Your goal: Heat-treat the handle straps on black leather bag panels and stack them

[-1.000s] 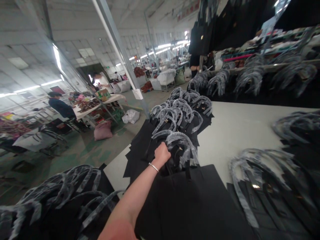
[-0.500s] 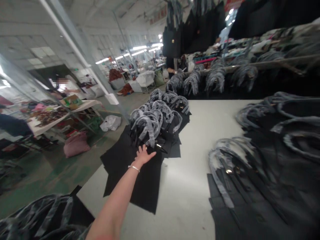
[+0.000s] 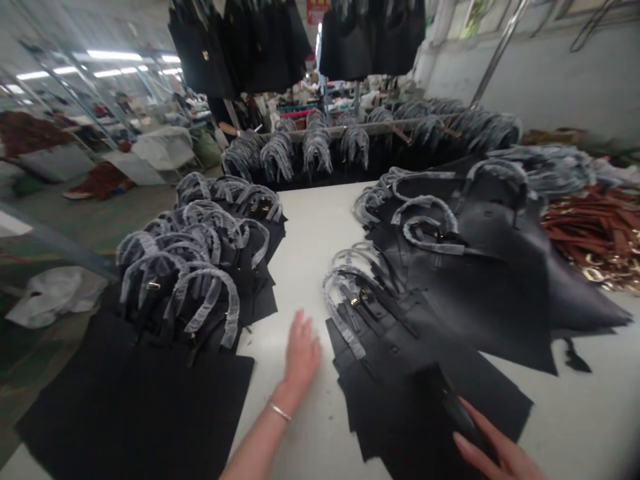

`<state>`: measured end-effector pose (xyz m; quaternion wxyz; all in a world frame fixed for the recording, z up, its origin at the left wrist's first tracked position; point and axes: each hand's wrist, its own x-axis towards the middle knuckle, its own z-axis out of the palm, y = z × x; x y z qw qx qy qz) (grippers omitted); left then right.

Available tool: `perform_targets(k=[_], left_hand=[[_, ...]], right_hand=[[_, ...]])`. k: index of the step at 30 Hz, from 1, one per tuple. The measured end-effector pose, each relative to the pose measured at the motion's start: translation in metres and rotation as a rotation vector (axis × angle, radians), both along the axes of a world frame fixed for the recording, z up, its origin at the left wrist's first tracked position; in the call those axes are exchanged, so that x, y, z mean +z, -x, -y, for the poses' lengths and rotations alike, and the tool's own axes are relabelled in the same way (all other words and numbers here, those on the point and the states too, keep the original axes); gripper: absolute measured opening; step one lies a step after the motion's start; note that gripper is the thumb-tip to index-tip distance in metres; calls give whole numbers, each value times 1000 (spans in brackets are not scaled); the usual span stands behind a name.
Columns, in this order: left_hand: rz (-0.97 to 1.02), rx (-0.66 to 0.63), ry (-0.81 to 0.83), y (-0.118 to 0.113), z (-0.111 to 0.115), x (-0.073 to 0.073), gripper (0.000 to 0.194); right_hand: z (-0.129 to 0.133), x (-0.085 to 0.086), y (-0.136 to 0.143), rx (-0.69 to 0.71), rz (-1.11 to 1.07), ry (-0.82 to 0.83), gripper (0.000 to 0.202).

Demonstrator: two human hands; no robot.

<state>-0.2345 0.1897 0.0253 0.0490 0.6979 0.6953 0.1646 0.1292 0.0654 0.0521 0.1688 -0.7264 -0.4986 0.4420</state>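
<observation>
My left hand (image 3: 301, 353), a bracelet on its wrist, is over the pale table (image 3: 305, 267) between two groups of black bag pieces, fingers extended and holding nothing. My right hand (image 3: 493, 443), at the lower right, grips a dark handheld tool (image 3: 457, 407) above the near end of the right stack of black panels (image 3: 425, 360). Plastic-wrapped handles (image 3: 345, 287) curve up from that stack's far end. To the left lie black panels (image 3: 150, 393) with many wrapped handles (image 3: 200, 267).
Larger black pieces (image 3: 475, 273) lie at the right, beside brown straps (image 3: 595, 233) with metal buckles. Black bags (image 3: 373, 40) hang overhead. Behind the table, wrapped handles (image 3: 317, 147) line a rail. A person's arm (image 3: 227, 127) shows at the back.
The view has turned right. My left hand has moved off the left stack to the gap between stacks. My right hand, holding the dark tool, has come into view.
</observation>
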Motion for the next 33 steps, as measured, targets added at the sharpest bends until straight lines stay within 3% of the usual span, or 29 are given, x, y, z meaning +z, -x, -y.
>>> perform_targets(k=[2, 4, 7, 10, 14, 20, 24, 29, 33], left_hand=[[166, -293, 46, -79, 19, -13, 44], [262, -463, 81, -138, 45, -25, 48], [301, -550, 89, -177, 82, -39, 50], [286, -651, 77, -176, 103, -45, 50], [287, -758, 77, -166, 109, -43, 47], [339, -769, 106, -168, 111, -44, 39], [270, -803, 140, -171, 111, -54, 25], [119, -904, 203, -173, 109, -65, 24], [55, -959, 204, -172, 112, -69, 28]], right_hand=[[-5, 8, -1, -23, 33, 34, 77], [-11, 10, -2, -36, 20, 79, 78], [-24, 10, -5, -28, -68, 119, 73], [-39, 13, -4, 56, -164, 131, 70], [-51, 23, 9, 175, -241, 170, 73], [-62, 33, 43, 319, -320, 220, 70], [-77, 28, 66, 409, -218, 220, 67], [-89, 23, 90, 503, -56, 15, 66], [-82, 28, 94, 616, -54, 76, 70]])
